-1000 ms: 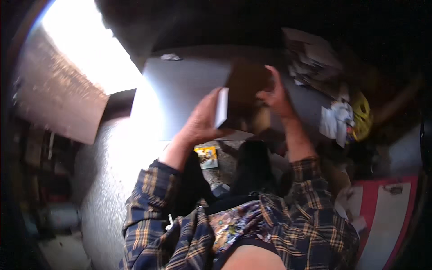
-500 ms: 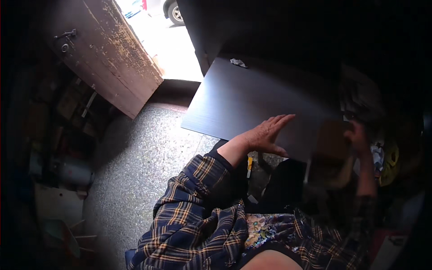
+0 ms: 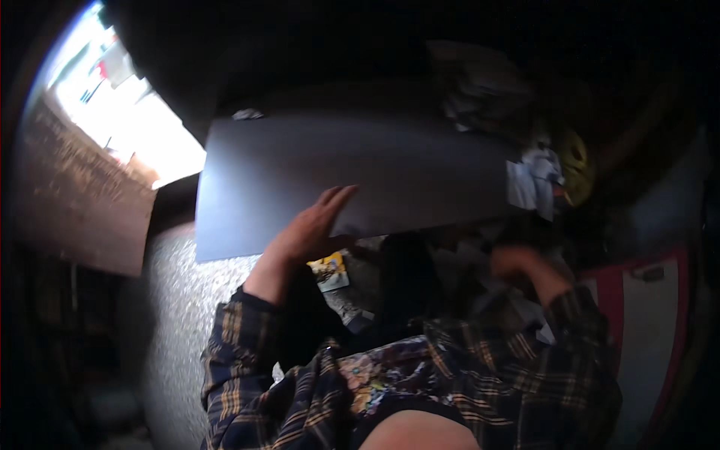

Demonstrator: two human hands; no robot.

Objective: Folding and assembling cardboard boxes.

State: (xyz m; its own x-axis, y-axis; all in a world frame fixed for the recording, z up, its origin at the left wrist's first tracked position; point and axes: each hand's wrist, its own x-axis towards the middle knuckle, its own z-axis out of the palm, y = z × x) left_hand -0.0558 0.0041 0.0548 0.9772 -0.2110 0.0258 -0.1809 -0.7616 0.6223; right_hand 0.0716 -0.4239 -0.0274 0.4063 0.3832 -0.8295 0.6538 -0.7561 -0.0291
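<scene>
A dark grey table top point(image 3: 262, 172) stretches across in front of me. My left hand point(image 3: 307, 229) is over its near edge, fingers stretched out and thumb apart, with nothing in it. Past the right part of that edge, my right hand point(image 3: 519, 261) is low and smeared by motion. Its fingers sink into shadow, so whether they hold anything is hidden. Pale papers or wrappers point(image 3: 480, 259) lie dimly beside and below this hand.
A crumpled white scrap point(image 3: 247, 115) lies at the table's far left. White cloth or paper point(image 3: 534, 180) and a yellow item point(image 3: 576, 169) are at its right end. A yellow packet point(image 3: 330, 270) shows below the near edge. A wooden door point(image 3: 82, 195) stands left beside a bright doorway.
The view has swung right. My right hand has moved down past the table's near edge, and the brown box that was by it no longer shows. My left hand stays spread.
</scene>
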